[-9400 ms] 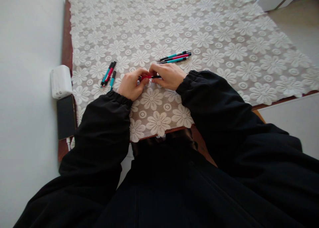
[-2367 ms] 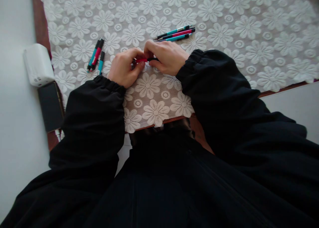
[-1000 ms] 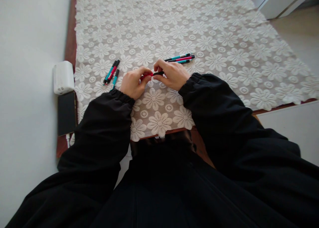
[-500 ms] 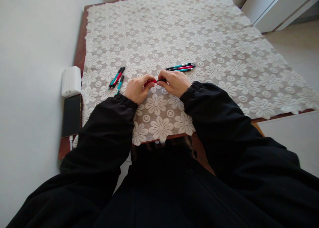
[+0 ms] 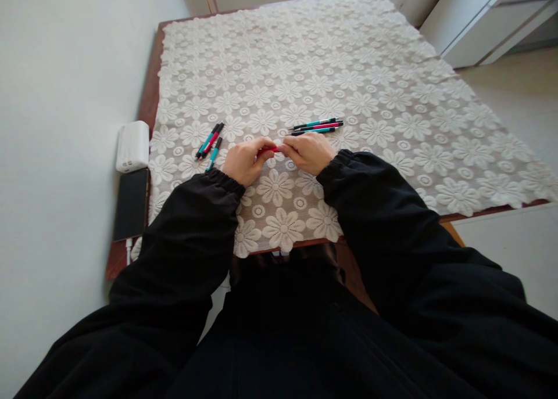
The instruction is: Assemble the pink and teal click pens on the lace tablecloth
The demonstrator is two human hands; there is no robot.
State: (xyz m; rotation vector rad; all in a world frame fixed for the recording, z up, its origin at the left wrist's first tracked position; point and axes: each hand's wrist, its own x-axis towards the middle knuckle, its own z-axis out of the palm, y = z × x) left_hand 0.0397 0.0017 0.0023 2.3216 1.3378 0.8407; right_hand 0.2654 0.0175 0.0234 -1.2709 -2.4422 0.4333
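Note:
My left hand (image 5: pixel 244 160) is closed in a pinch around a red pen (image 5: pixel 270 149), of which a short red stretch shows between the fingers. From the other side, my right hand (image 5: pixel 310 151) has thumb and forefinger pressed together at the pen's right end, covering that end. Both hands are close together just above the lace cloth. Behind the right hand lie several slim pens (image 5: pixel 317 125) in teal, red and black, side by side. Left of the left hand rest a teal-and-black pen and a red-and-black pen (image 5: pixel 211 141), with a teal pen piece (image 5: pixel 214 154) partly beside the wrist.
A white floral lace cloth (image 5: pixel 279 187) covers the wooden table (image 5: pixel 148 97). At its left edge, by the wall, stand a white charger block (image 5: pixel 133 146) and a dark phone (image 5: pixel 131 204) with a white cable (image 5: pixel 129 249). White furniture (image 5: pixel 466 21) is beyond the right side.
The black part seen earlier in my right fingers is now hidden. The right fingertips meet the red pen's end. The whole view has shifted slightly, setting the table lower.

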